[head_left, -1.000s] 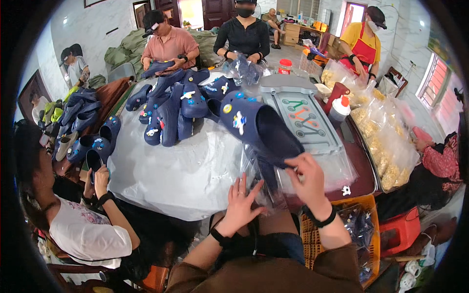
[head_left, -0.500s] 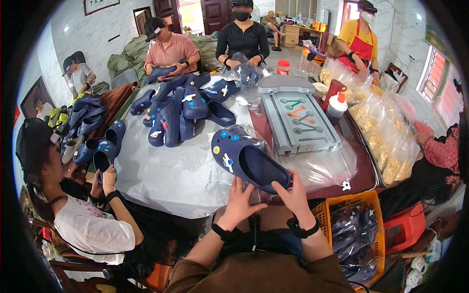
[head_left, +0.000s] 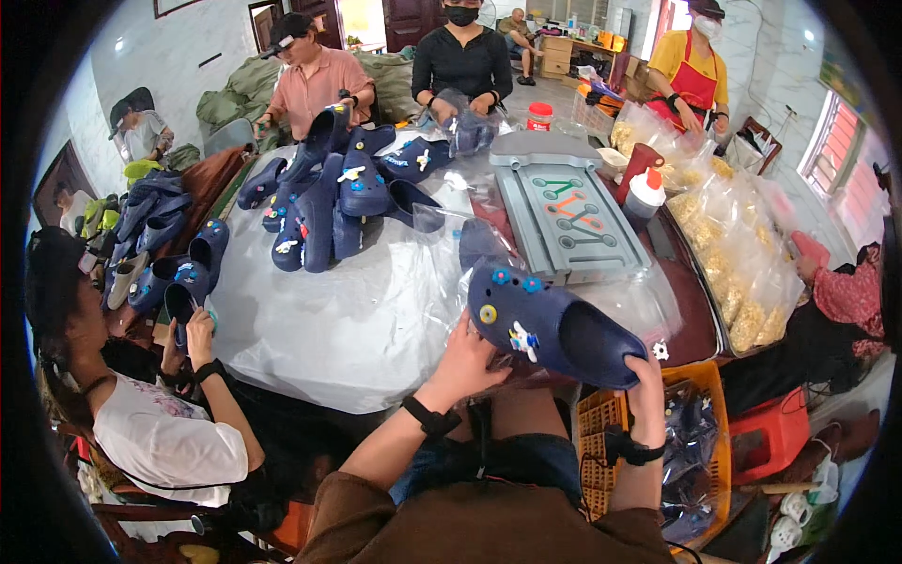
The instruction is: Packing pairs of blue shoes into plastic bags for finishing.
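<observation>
A navy clog (head_left: pixel 568 329) sits just right of the frame's centre, above and between the hands, its long axis slanting from the toe at upper left to the heel at lower right. The right hand (head_left: pixel 646 390) is nearer the heel and grips its rim; the left hand (head_left: pixel 468 362) is loosely spread at the toe, thumb apart from the fingers, touching but apparently not clamped. Beyond lie a grey panel (head_left: pixel 613 252), upper right of centre, piled clogs (head_left: pixel 319 221), upper left, and an orange crate (head_left: pixel 722 451), lower right.
</observation>
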